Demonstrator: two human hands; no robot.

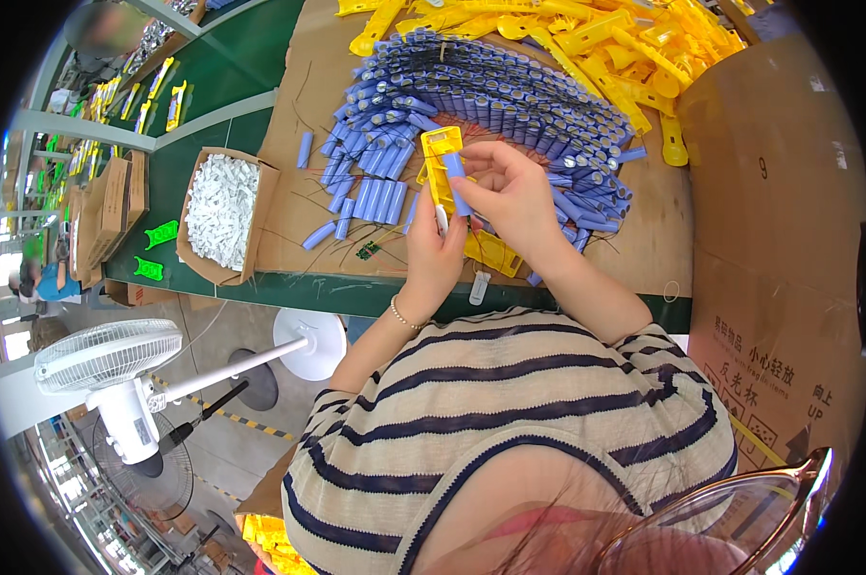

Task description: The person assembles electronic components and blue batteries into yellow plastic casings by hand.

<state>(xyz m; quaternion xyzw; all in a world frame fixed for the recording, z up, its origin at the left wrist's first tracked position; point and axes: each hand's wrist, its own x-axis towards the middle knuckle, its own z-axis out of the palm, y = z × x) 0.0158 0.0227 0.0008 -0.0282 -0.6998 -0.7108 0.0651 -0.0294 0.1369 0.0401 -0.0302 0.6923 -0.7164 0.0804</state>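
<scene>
- Fitting a cell (456,172) into a yellow shell (437,182) looks, from my end, like the step in hand.
- I have the left hand (435,251) closed around the shell's lower end, holding it tilted up above the bench (356,293).
- I have the right hand (512,196) pinching the cell between thumb and fingers, along the shell's right side; whether it is fully seated I cannot tell.
- My next move, I judge, calls for a steady left grip and an even thumb push, with no wire trapped underneath.
- Just below the hands I see another yellow part (493,253) on the bench; to its left, a small green board (367,250).
- Further left stands a carton (262,225) of white pieces (224,206).
- Beyond the hands lie the wired cells (510,105), heaped, then the yellow pile (644,48).
</scene>
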